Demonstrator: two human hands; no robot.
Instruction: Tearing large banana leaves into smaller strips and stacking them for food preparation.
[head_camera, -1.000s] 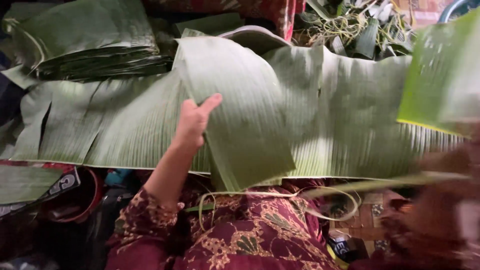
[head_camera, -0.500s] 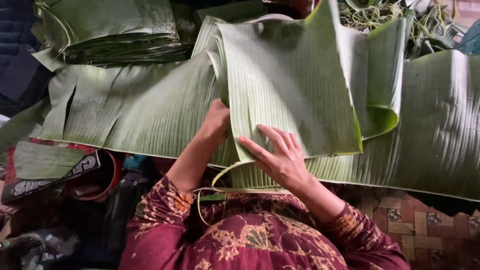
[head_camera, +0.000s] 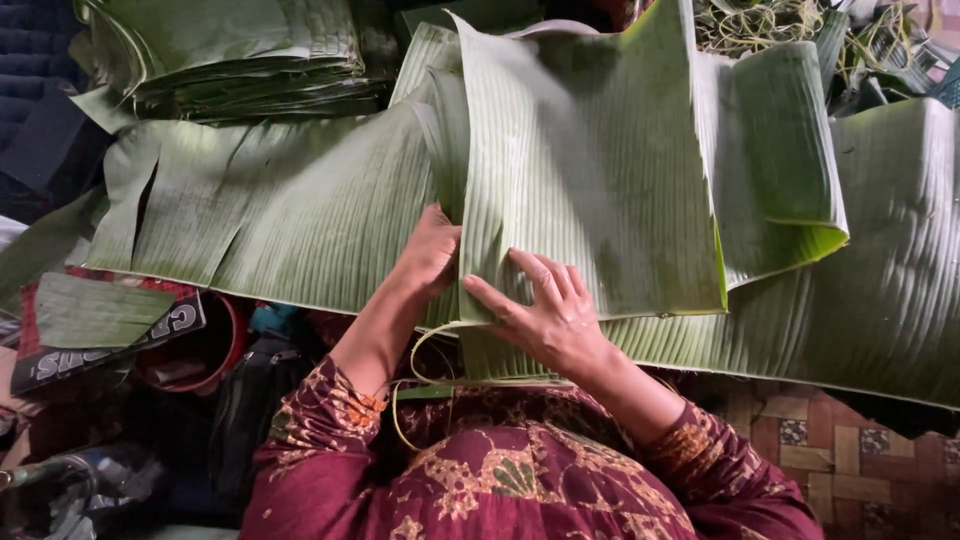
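On lap: folded banana leaf (head_camera: 590, 190) — under both palms
Right hand (head_camera: 550, 320): fingers spread flat, pressing
Left hand (head_camera: 430, 255): fingers tucked behind edge — grip unclear

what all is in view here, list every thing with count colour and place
folded green banana leaf piece: one, green, centre, lying over the long leaf, both hands on it
long green banana leaf: one, green, spread left to right, edge torn into strips at left
stack of folded banana leaves: one pile, dark green, top left
small cut leaf piece: one, green, lower left
thin leaf-rib strips: a few, pale green, curling above the lap
tangle of leaf scraps: one heap, green, top right
patterned tiled floor: brown, lower right
left hand: at the folded piece's left edge
right hand: flat on its lower edge
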